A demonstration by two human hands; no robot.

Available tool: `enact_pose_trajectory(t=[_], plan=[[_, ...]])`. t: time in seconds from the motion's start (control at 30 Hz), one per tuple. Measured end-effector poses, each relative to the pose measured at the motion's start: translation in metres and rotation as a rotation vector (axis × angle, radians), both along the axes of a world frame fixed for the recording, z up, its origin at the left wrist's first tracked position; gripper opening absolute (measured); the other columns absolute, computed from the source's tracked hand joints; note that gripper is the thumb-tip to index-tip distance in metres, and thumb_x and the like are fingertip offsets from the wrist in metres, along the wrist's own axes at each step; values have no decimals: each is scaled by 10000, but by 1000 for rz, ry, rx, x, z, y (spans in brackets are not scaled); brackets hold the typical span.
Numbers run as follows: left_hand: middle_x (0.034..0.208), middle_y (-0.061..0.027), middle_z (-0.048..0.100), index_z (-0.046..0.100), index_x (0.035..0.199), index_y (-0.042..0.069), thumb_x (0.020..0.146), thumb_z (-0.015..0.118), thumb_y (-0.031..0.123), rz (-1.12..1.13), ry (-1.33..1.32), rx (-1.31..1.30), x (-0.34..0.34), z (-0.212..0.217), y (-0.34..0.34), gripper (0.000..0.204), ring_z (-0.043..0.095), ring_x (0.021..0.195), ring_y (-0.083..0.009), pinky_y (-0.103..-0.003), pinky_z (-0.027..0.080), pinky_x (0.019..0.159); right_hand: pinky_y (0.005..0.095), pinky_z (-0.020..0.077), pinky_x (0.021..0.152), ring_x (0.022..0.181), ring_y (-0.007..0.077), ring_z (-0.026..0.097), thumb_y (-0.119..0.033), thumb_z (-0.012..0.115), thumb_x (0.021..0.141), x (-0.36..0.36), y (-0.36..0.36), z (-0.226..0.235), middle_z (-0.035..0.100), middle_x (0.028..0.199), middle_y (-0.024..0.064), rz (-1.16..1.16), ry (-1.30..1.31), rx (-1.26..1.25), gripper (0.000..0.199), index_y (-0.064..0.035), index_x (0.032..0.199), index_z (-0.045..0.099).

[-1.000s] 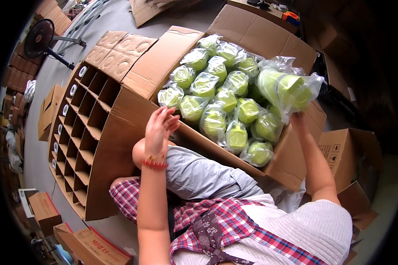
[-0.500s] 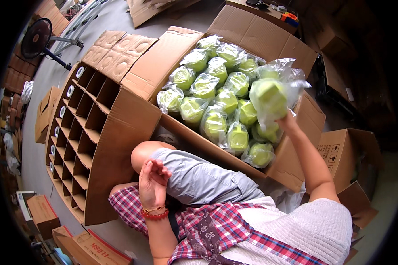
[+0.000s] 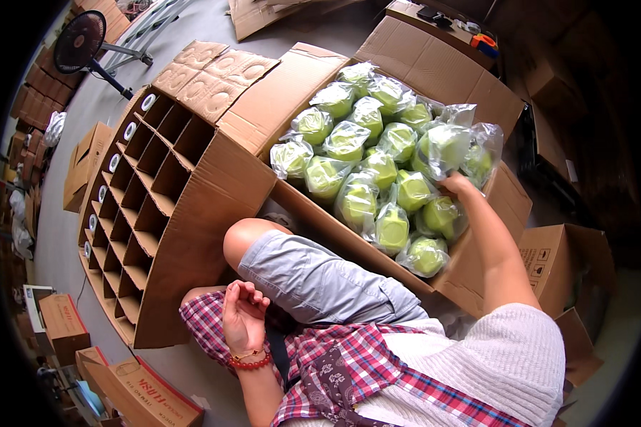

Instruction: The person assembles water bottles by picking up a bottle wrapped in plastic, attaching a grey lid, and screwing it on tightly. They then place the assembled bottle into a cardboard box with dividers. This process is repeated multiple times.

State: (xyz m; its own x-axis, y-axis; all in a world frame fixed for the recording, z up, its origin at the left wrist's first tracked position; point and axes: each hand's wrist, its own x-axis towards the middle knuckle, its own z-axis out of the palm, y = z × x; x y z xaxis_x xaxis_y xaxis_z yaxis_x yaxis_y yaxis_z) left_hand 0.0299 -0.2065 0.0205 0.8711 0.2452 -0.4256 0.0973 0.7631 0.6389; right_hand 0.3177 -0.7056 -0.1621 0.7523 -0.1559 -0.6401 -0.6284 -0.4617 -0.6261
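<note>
An open cardboard carton [image 3: 303, 201] holds several light-green rounded, faceted pieces in clear plastic bags; their kind cannot be told through the wrapping. At the carton's right end, my right hand [image 3: 456, 185] is closed at the lower end of one green bagged piece [image 3: 441, 148], which lies against the other bags; its fingers are partly hidden. Near my knee, my left hand [image 3: 246, 317] is raised palm up, fingers loosely curled, with nothing visible in it. To the left stands a carton with cardboard dividers [image 3: 192, 231]; white round ends [image 3: 114, 162] show in its far-left row of cells.
A moulded cardboard sheet [image 3: 217, 78] lies on the divider carton's far side. A black fan [image 3: 80, 43] stands at the back left. More cartons [image 3: 548, 260] stand at the right, and printed boxes [image 3: 146, 391] at the lower left. An orange tape dispenser [image 3: 484, 45] sits far right.
My right hand has lowered the green bagged piece from above the carton down among the others. My left hand's fingers have curled a little more. The whole view has shifted slightly.
</note>
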Motion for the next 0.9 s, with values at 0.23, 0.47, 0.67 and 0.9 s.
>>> enact_pose_trajectory(t=[0.23, 0.47, 0.67, 0.9], plan=[[906, -50, 608, 587, 1013, 85, 971, 550, 184, 13, -46, 25, 4, 2, 1, 114, 569, 783, -165, -342, 497, 716, 379, 496, 493, 578, 220, 622, -142, 691, 745, 3, -17, -53, 663, 804, 144, 132, -84, -348, 314, 102, 938, 652], [892, -19, 595, 589, 991, 114, 968, 559, 213, 106, 96, 73, -13, -16, 15, 106, 547, 757, -135, -310, 470, 706, 406, 531, 717, 759, 321, 680, -263, 593, 818, -10, 76, 125, 685, 790, 220, 594, -301, -444, 317, 38, 825, 693], [901, -87, 653, 589, 1016, 66, 965, 544, 140, 79, -2, 77, -5, 1, 7, 100, 628, 766, -186, -335, 550, 711, 438, 527, 715, 790, 363, 654, -259, 657, 764, 77, 84, -70, 690, 911, 192, 1140, -183, -673, 244, -39, 857, 706], [899, -82, 670, 606, 972, 81, 964, 546, 138, 257, 23, 80, -43, -3, 29, 83, 648, 784, -176, -330, 555, 722, 416, 534, 723, 773, 268, 659, -107, 728, 716, 104, 81, -139, 711, 976, 149, 998, 172, -702, 320, -62, 1033, 710]])
